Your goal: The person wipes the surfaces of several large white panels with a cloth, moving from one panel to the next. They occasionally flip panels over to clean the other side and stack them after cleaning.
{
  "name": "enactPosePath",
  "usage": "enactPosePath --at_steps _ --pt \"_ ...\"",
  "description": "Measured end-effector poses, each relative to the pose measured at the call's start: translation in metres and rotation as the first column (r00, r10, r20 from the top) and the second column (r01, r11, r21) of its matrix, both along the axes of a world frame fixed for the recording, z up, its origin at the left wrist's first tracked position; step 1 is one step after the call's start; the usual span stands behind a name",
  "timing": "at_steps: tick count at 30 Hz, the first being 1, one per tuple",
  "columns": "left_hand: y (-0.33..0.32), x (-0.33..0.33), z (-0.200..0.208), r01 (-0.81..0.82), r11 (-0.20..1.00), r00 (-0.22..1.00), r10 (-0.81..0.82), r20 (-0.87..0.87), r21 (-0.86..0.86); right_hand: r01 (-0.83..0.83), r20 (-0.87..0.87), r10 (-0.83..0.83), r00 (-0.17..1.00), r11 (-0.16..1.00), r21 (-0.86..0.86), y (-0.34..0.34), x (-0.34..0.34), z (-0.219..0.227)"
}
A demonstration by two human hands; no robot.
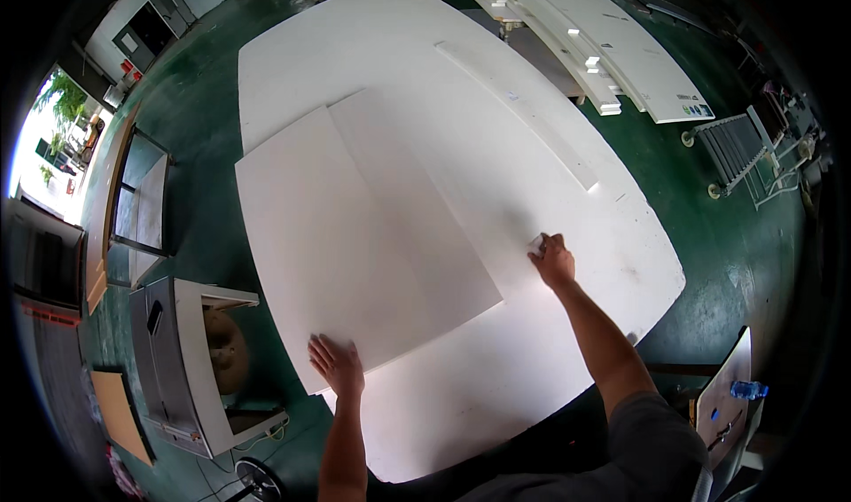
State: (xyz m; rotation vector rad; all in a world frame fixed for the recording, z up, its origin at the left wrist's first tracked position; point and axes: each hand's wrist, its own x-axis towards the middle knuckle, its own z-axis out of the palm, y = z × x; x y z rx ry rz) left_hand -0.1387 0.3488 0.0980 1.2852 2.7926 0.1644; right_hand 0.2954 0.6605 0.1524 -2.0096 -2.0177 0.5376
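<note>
My left hand [337, 365] lies flat with fingers stretched out on the near left corner of a large white panel [346, 236]. Another white panel [417, 210] shows beside it, its right edge running toward the near corner. Both rest on a big white board or tabletop [461, 396]. To the right of the panels, my right hand [556, 261] is closed around a small whitish thing [536, 244], perhaps a wad of cloth or paper; its kind is unclear. A long narrow white strip [523, 116] lies on the board beyond my right hand.
Long white boards [612, 41] are stacked at the far right, near a wheeled metal rack [731, 152]. On the left are a cabinet-like unit [191, 360], a long wooden-topped table [111, 210] and a fan [257, 480]. A blue bottle [749, 390] sits at the lower right.
</note>
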Motion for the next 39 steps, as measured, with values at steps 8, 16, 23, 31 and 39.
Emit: enactPosePath --at_steps 8,16,23,31,39 --pt "0.125 0.148 0.018 0.191 0.980 0.976 -0.184 0.117 -0.049 0.183 0.178 -0.176 0.968 0.983 -0.022 0.214 0.169 -0.041" --pt "0.152 0.166 0.032 0.122 0.980 0.973 -0.087 0.213 -0.158 0.005 0.128 0.025 0.991 0.974 -0.228 0.120 0.155 -0.011" --pt "0.118 0.406 0.029 -0.153 0.987 -0.267 -0.004 0.964 -0.038 0.064 -0.180 -0.146 0.973 0.916 -0.396 -0.167 0.149 0.065" --pt "-0.130 0.364 0.027 -0.069 0.996 -0.608 0.000 0.794 -0.053 0.060 -0.664 -0.706 0.245 0.695 -0.716 -0.344 0.207 0.052" --pt "-0.319 0.318 0.146 -0.553 0.659 -0.797 -0.239 0.555 -0.510 -0.903 -0.292 0.904 0.313 0.378 0.203 -0.483 0.001 0.089"
